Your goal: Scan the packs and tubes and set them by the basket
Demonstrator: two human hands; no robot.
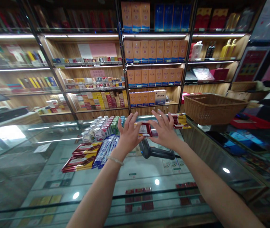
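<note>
Bar: one red-wrapped bar (145, 130), white label facing up, between the two hands over the glass counter (146, 169), just beyond the scanner (160, 153).
Left hand: palm down (127, 136), fingers spread; thumb and forefinger at the bar's left end. Bracelet (115, 160) on the wrist.
Right hand: mirrors it (165, 133), fingers fanned, thumb and forefinger by the right end. Cannot tell whether either hand pinches the bar or merely touches it.
Handling: probably light, flat and fairly stiff; glossy wrapper likely slippery, contents apt to snap if bent.
Hold: short ends or long edges, lightly, keeping the middle unbent.
Left of hands: red-and-yellow packets (81, 160), blue packets (105, 150), cans (98, 133) behind.
Right of hands: stacked packets (179, 119) just beyond the right hand; wicker basket (208, 110) farther right.
</note>
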